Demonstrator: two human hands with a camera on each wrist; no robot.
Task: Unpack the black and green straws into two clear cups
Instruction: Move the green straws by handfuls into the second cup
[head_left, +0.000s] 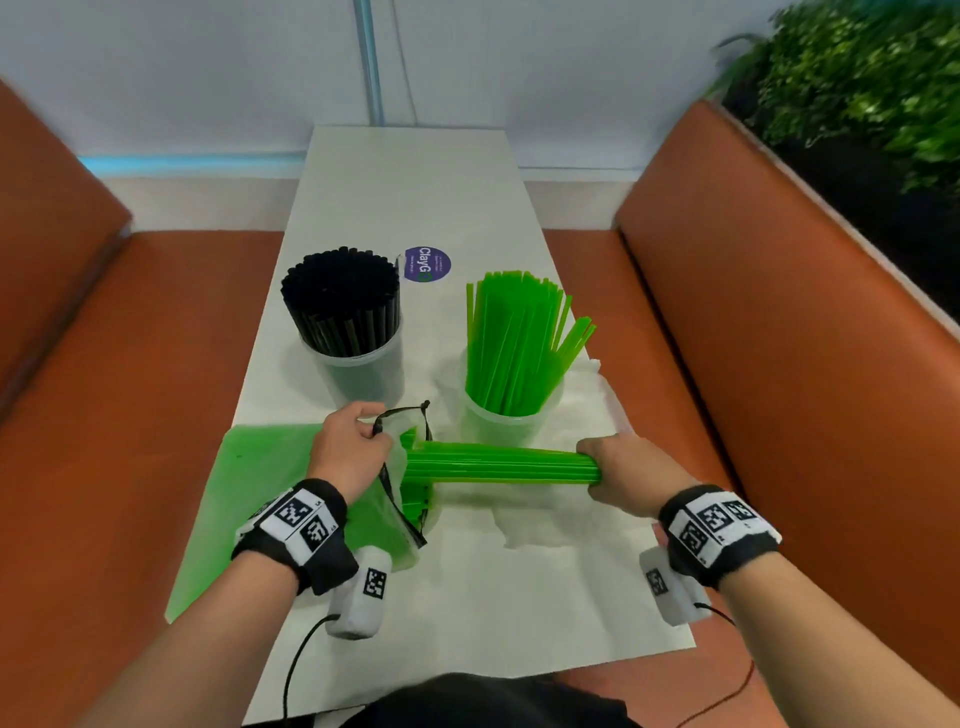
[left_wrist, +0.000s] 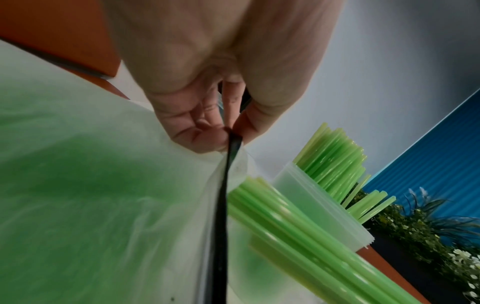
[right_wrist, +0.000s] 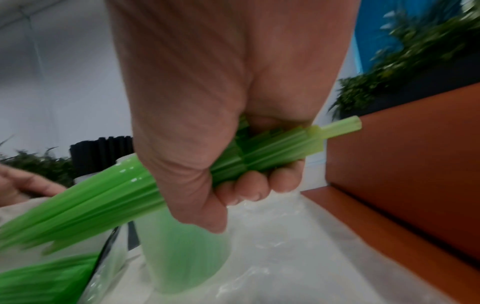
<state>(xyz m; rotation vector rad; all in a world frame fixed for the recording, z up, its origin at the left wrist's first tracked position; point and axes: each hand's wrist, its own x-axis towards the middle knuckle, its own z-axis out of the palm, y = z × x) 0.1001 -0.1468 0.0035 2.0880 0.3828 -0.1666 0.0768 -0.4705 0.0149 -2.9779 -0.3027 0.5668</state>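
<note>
A clear bag (head_left: 270, 493) of green straws lies at the table's near left, its black-edged mouth (head_left: 400, 415) facing right. My left hand (head_left: 348, 452) pinches that black rim (left_wrist: 231, 144). My right hand (head_left: 628, 473) grips a bundle of green straws (head_left: 498, 462) (right_wrist: 109, 197) held level, its left end still in the bag's mouth. Behind it a clear cup (head_left: 511, 421) holds upright green straws (head_left: 519, 338). A second clear cup (head_left: 363, 364) at the left is packed with black straws (head_left: 340, 296).
An empty crumpled clear bag (head_left: 535, 519) lies under my right hand. A purple round sticker (head_left: 427, 264) sits on the white table (head_left: 415, 182) behind the cups. Orange benches (head_left: 779, 291) flank the table; plants (head_left: 872, 78) stand at the far right.
</note>
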